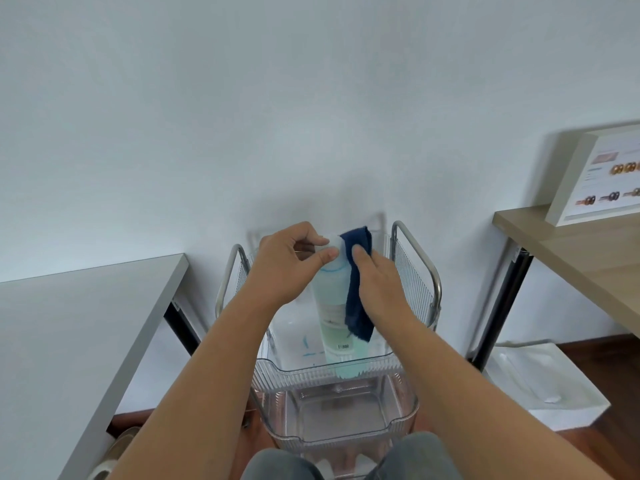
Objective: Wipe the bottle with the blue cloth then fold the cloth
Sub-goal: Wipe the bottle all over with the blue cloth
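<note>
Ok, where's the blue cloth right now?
In the head view, centre frame: the right hand presses the blue cloth against the right side of the bottle, which stands in the clear cart.

A: Where does the bottle (332, 306) stand?
B: Upright in the clear cart's (398, 362) top tray. The left hand (287, 261) pinches its cap.
A: And the cloth?
B: The right hand (377, 282) presses the blue cloth (358, 299) against the bottle's right side.
</note>
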